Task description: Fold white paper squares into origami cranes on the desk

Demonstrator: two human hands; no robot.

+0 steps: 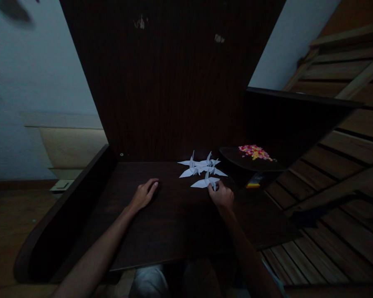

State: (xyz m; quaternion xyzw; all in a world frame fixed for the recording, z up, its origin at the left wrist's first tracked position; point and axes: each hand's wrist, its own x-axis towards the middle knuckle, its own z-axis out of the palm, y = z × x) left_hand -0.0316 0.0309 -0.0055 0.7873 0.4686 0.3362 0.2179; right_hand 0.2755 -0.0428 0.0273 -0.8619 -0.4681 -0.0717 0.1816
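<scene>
Fingers (pixel 210 188) of the right hand (pixel 223 196) are narrow, pinched on a white folded-paper bird (pixel 200 183), right of the centre in the lower half of the frame. They hold it at its right end; its long pointed wing extends from them to the left. Just behind it, slightly higher in the frame, several white paper birds of the same shape (pixel 192 170) stand close together on the dark brown wooden desk (pixel 174 215). At left of centre, the left hand (pixel 142 195) rests on the desk, its fingers loosely bent and slightly parted, well apart from the held bird. Toward the right, many small pink and yellow pieces (pixel 255 152) lie on a dark rounded shelf (pixel 231 156).
</scene>
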